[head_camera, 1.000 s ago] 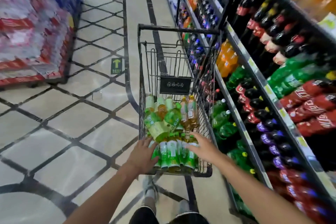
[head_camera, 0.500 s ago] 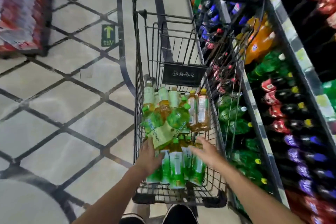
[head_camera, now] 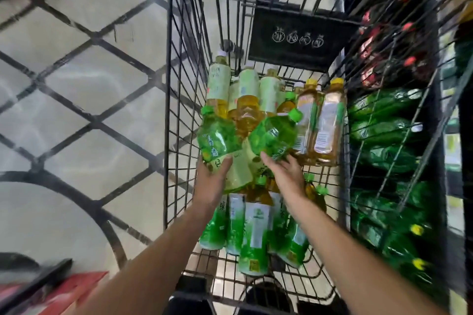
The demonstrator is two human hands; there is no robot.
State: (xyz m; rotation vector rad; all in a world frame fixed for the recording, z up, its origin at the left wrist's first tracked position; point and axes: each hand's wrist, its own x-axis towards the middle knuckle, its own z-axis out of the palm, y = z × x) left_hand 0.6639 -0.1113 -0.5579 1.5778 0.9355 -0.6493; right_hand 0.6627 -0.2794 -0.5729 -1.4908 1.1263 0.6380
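- The tiled floor [head_camera: 76, 89] fills the left; the shopping cart [head_camera: 168, 110] stands on it with its right wall close along the drinks aisle, probably so that bottles can pass straight between cart and shelf.
- The left grip [head_camera: 211, 184] is clamped on the lower end of the left green tea bottle [head_camera: 217, 139], thumb on top and fingers curled beneath; the bottle lies tilted beside the cart's left wall, cap toward the far-left corner; holding it by the base leaves the neck free to swing, I judge.
- In the far-left corner the pale-labelled tea bottles [head_camera: 220, 79] lie side by side, caps toward the far wall; the wall likely keeps them from rolling.
- Along the cart's near edge a row of green tea bottles [head_camera: 256, 227] is packed shoulder to shoulder under both forearms; so tight a fit should hold them in place.
- The right green tea bottle [head_camera: 275, 135] lies slanted on top of the pile at mid-cart, cap toward the far-right corner; the right grip [head_camera: 284, 174] is closed round its base, fingers on either side.
- Both held bottles rest loose on the heap; whether they are being lifted out or straightened cannot be told.
- The amber yellow-capped bottles [head_camera: 325, 125] lean against the right wall near the far-right corner.
- Beyond the wire, green soda bottles [head_camera: 378, 130] lie on the shelf.
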